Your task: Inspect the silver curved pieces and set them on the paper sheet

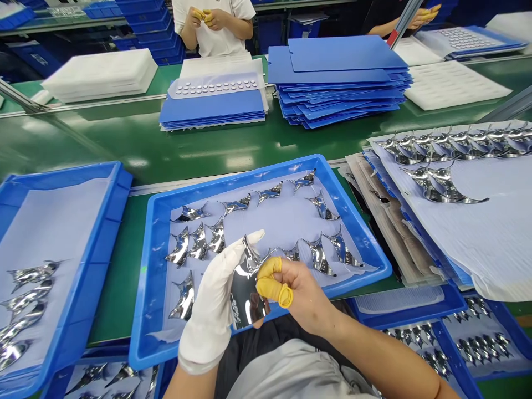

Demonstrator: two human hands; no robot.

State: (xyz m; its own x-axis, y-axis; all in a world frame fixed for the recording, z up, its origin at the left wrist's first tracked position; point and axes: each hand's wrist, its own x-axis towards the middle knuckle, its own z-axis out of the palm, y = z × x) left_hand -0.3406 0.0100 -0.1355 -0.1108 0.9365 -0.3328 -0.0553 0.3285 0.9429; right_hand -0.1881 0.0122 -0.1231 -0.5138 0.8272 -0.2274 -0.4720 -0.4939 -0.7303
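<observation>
The green tabletop (116,293) carries a blue tray (144,310); over its near side, the gloved left hand (211,296) and the right hand (301,293) hold a metal piece (244,291) in their fingers. A slack grip could drop it, scratching the finish. It looks mirror-bright, curved and sharply pointed.

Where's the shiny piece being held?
In the head view, the shiny piece is low centre, between the gloved left hand and right hand, by the middle blue tray.
</observation>
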